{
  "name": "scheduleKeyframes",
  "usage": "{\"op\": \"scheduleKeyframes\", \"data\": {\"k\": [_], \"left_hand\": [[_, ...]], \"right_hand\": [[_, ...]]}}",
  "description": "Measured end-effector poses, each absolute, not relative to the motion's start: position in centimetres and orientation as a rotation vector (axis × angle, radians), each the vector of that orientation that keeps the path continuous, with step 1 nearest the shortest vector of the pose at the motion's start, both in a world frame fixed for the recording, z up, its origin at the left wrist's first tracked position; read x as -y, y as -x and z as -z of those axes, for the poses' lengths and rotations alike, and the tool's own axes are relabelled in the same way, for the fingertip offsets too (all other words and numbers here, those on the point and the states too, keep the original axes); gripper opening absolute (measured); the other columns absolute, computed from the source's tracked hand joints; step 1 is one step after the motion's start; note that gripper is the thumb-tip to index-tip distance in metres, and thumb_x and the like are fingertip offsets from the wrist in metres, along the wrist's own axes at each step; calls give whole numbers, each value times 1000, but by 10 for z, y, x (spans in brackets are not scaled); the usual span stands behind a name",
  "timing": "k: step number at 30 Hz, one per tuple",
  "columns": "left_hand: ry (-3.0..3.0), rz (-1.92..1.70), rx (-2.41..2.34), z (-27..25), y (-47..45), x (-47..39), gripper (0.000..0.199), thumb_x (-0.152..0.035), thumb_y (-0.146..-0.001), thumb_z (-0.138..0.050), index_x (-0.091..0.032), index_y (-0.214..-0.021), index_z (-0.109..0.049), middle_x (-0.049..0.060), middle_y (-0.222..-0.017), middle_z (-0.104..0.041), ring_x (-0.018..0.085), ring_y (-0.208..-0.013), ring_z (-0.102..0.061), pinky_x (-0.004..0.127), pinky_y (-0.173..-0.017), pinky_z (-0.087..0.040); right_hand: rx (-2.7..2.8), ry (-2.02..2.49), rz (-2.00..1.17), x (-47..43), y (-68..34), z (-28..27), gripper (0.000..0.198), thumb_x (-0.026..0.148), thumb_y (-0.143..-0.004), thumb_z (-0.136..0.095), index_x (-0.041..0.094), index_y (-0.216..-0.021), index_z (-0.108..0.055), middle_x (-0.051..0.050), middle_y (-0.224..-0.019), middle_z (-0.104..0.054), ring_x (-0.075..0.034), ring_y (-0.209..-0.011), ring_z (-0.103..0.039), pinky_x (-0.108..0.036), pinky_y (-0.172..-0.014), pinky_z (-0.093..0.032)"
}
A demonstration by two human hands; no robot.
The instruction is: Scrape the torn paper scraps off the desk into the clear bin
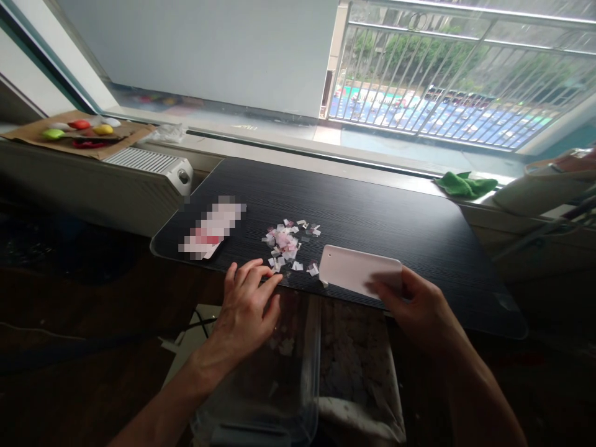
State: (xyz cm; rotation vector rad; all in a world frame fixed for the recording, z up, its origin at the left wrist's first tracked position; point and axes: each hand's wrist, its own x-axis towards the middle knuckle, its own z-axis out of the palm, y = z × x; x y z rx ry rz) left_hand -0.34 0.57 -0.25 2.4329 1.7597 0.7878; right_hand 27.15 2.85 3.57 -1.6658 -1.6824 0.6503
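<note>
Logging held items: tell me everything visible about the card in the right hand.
The card is a thin, pale pink rectangle with rounded corners and a small hole near its upper left corner, seemingly stiff paper or plastic. The right hand grips its right end by the near edge of the table, right of the scraps. Table contact is unclear.

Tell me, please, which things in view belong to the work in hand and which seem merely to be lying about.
Likely part of the work:
pale pink card, in the right hand
small scraps, by the left hand
dark table
perhaps the clear bin below

Seemingly lying about:
green cloth
coloured objects on brown sheet
</note>
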Motion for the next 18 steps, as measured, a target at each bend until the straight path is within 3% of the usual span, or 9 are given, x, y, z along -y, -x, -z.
{"op": "scheduleKeyframes", "data": {"k": [4, 18], "left_hand": [[-2442, -775, -1746, 3, 2, -8, 30, -17, -86, -48, -19, -109, -67, 10, -107, -63, 31, -120, -50, 61, -109, -28], [-2640, -631, -1545, 0, -28, -40, 35, -12, -81, -49, -20, -110, -65, 11, -111, -61, 31, -124, -46, 64, -110, -25]], "right_hand": [[1652, 1688, -540, -28, -275, -38, 21, 37, -78, -65, 22, -90, -72, -3, -76, -74, -18, -65, -65, -29, -62, -51], [1649, 1679, -584, -27, -274, -36, 20, 36, -79, -65, 21, -90, -71, -2, -77, -73, -17, -66, -63, -28, -63, -49]]}}
